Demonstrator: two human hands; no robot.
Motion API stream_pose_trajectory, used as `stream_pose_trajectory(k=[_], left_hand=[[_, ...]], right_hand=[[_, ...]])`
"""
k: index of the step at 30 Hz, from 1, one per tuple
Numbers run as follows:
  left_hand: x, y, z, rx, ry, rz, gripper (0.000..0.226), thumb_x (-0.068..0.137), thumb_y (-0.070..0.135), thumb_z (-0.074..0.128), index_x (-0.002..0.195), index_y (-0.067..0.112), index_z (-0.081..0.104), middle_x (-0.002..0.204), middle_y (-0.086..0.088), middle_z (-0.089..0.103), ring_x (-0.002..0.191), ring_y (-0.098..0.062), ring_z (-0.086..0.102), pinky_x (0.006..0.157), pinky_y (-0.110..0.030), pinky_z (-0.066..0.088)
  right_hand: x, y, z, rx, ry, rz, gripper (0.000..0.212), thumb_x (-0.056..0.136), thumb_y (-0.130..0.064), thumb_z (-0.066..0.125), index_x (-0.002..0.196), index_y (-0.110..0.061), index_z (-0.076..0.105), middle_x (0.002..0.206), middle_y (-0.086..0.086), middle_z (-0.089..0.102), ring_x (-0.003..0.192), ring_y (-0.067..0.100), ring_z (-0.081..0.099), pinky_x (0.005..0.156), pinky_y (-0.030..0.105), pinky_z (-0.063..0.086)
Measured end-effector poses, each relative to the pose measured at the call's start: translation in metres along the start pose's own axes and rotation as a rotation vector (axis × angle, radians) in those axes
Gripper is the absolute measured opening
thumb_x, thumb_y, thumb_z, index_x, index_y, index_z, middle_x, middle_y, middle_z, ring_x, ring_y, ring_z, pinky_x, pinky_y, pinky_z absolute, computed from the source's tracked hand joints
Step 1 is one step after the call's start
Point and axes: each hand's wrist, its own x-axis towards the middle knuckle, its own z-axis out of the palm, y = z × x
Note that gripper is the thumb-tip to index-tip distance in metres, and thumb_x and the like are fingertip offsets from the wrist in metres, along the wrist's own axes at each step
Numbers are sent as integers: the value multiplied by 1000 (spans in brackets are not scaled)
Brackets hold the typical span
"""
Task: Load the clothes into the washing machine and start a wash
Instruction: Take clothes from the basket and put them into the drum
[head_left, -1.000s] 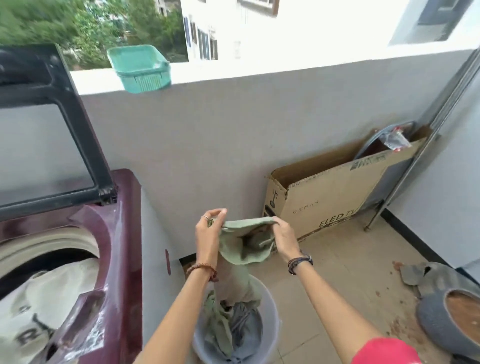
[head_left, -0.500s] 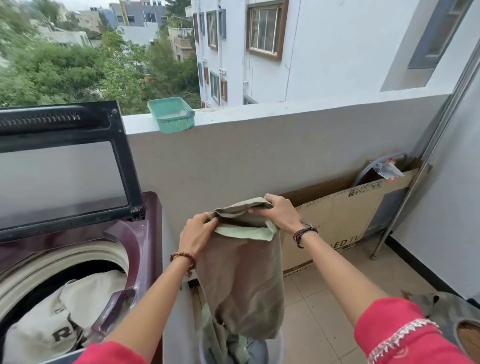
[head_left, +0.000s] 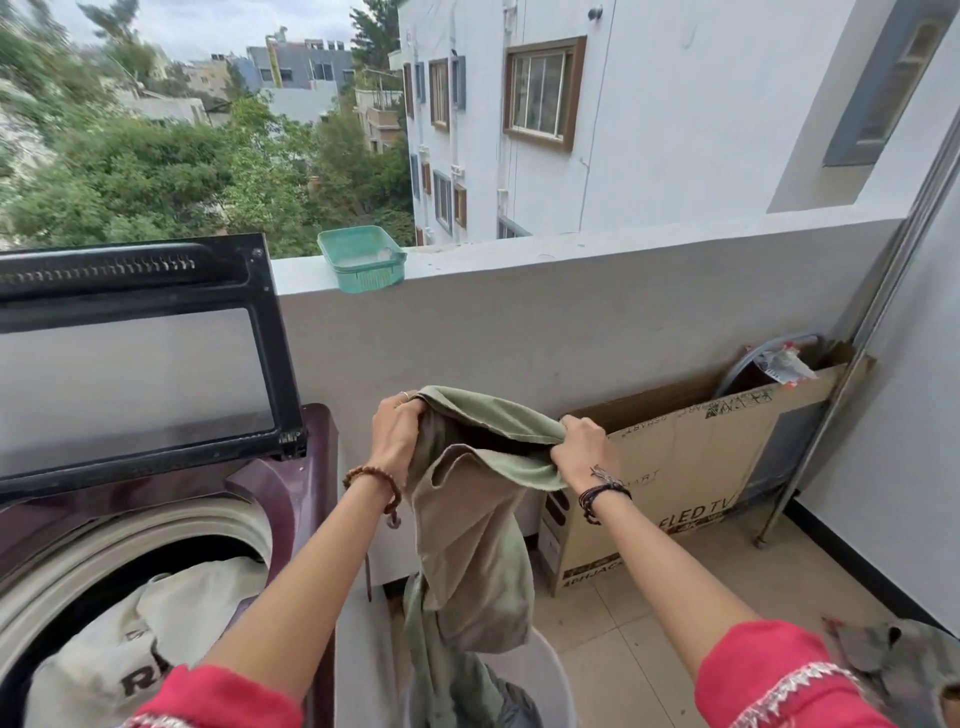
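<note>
I hold a green garment (head_left: 470, 525) up by its top edge, above a pale laundry bucket (head_left: 550, 675) on the floor. My left hand (head_left: 397, 434) grips its left corner and my right hand (head_left: 579, 449) grips its right corner, stretching the opening apart. The garment's lower end hangs into the bucket, where more grey and green clothes lie. To the left stands the maroon top-loading washing machine (head_left: 291, 499) with its black-framed lid (head_left: 150, 348) raised. A cream garment with dark letters (head_left: 130, 644) lies in the drum.
A grey balcony wall (head_left: 519, 332) runs behind, with a teal plastic basket (head_left: 361, 258) on its ledge. A large cardboard TV box (head_left: 680, 478) leans against the wall at right, beside a metal pole (head_left: 852, 374). A grey pot (head_left: 904, 665) sits on the tiled floor at lower right.
Both hands have lifted the green garment higher out of the bucket and pulled its top edge wider apart. The view has tilted upward.
</note>
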Motion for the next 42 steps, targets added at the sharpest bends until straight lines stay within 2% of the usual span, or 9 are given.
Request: stream_pose_trajectory(k=[9,12,15,21,26,28,30,33,42], left_hand=[[14,6,3,7,-156,34,19,91,7,50,75,10,60,81,-11,59,79,-21,51,71,-33,38],[1,16,17,50,-334,166,30,89,-2,48,77,20,66,80,-3,64,78,-14,57,76,-28,45],[-15,10,20,-108,-407,124,29,91,3,49,81,24,67,77,5,65,70,-5,58,62,-17,46],[-29,-59,9,-625,-27,-301,24,97,30,44,94,16,63,90,-2,67,91,-18,64,75,-31,52],[-64,-155,-10,212,-252,-456,76,78,-14,38,147,16,24,123,-11,47,94,-20,51,68,-32,47],[-79,-177,-8,455,-380,-404,96,73,-6,58,151,24,10,145,-11,25,129,-27,36,94,-34,46],[-84,-183,3,438,-374,-314,90,74,12,73,148,19,23,145,-7,25,135,-24,29,112,-39,31],[-77,-172,20,423,-248,-272,21,88,6,52,106,14,60,120,-9,57,111,-24,53,98,-37,43],[-39,-132,29,379,7,-256,26,92,11,38,66,12,37,92,-22,58,93,-37,53,72,-40,33]], right_hand=[[5,-33,-13,827,-267,91,19,79,4,66,95,-5,69,90,8,67,85,18,63,72,20,45],[4,-58,-20,595,-526,-108,22,72,-6,78,91,-13,69,89,3,70,81,10,65,70,14,51],[5,-67,-20,287,-322,-120,26,77,-18,74,99,-4,71,102,18,70,98,28,64,72,27,44],[-8,-76,-27,571,-249,-130,17,75,-10,72,87,2,70,88,18,69,87,24,62,76,34,47],[-12,-101,-61,932,-199,-179,15,75,-16,75,86,-7,72,87,15,72,79,19,63,82,43,53],[-11,-111,-75,1049,-217,-201,8,74,-17,75,81,-15,73,83,9,71,79,18,64,80,40,54],[-9,-116,-84,1128,-230,-213,4,74,-18,74,77,-19,74,81,6,72,79,18,66,80,38,54],[-6,-110,-87,1133,-190,-168,10,72,-25,75,78,-17,75,89,13,74,89,28,69,86,42,53],[-1,-46,-31,343,-303,-6,35,76,-35,70,90,-4,69,94,16,70,92,28,65,72,31,46]])
